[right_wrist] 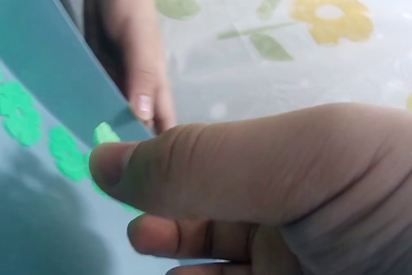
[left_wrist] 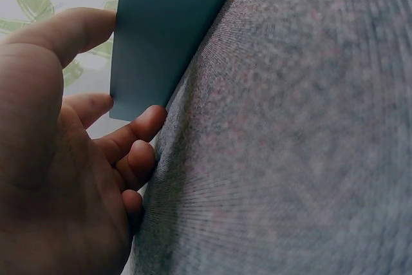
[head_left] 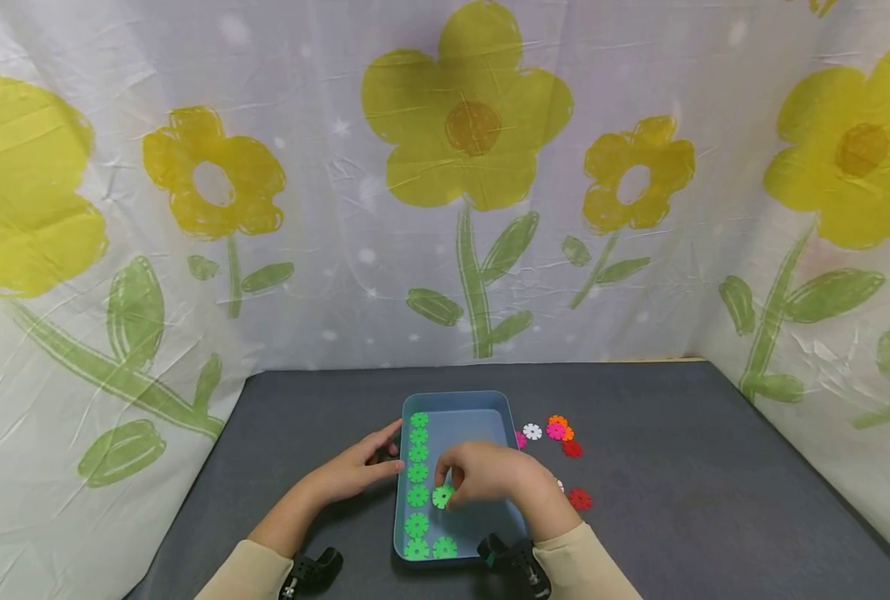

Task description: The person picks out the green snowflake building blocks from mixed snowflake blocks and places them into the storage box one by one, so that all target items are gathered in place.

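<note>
My right hand pinches a green flower-shaped disc between thumb and fingers, over a blue-grey tray. The right wrist view shows the thumb in front of that disc, covering part of it. Along the tray's left side runs a column of several matching green discs. One more green disc lies at the near end, beside the column. My left hand touches the tray's left wall with the tips of its thumb and index finger, the other fingers loosely bent by the table.
Right of the tray, loose discs lie on the dark grey table: a white one, pink ones, orange ones and red ones. My right forearm partly hides some. A flower-printed curtain hangs behind and at both sides.
</note>
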`<state>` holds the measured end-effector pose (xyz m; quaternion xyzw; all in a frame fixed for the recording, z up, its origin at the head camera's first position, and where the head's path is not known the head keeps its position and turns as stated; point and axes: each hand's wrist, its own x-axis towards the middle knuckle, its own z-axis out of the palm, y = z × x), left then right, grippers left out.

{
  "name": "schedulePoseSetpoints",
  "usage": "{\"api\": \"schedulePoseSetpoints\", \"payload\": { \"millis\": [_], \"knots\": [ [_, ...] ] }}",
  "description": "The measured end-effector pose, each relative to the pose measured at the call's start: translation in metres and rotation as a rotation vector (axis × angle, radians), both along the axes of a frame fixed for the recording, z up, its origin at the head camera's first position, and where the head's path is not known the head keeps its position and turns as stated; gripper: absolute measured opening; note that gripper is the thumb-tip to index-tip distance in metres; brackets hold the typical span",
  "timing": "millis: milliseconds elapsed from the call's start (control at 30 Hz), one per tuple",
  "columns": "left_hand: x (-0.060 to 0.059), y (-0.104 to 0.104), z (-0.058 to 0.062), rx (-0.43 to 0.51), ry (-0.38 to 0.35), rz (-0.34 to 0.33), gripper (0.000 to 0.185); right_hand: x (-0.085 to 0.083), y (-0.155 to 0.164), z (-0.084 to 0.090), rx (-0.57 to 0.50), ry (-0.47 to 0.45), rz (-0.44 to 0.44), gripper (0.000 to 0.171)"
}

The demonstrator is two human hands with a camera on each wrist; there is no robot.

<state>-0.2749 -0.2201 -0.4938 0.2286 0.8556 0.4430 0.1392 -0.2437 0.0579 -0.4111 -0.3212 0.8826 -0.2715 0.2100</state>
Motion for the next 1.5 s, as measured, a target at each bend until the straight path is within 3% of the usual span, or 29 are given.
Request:
{"api": "schedulePoseSetpoints", "payload": {
  "millis": [233, 467, 1133, 1233, 1500],
  "knots": [
    [0.000, 0.000, 0.002, 0.022, -0.020, -0.010, 0.076, 0.003, -0.012, -0.014, 0.092, 0.024, -0.024, 0.020],
    [0.001, 0.000, 0.002, 0.008, 0.014, -0.005, 0.077, 0.003, -0.018, -0.023, 0.163, 0.042, -0.040, 0.023],
    [0.001, 0.000, 0.002, 0.017, 0.003, 0.007, 0.076, 0.004, -0.019, -0.020, 0.178, 0.035, -0.011, 0.026],
    [0.001, 0.000, 0.002, 0.016, 0.004, 0.007, 0.077, 0.004, -0.017, -0.018, 0.166, 0.011, -0.016, 0.025],
    [0.001, 0.000, 0.001, 0.014, 0.003, 0.009, 0.076, -0.005, 0.005, -0.006, 0.006, -0.122, -0.018, 0.023]
  ]
}}
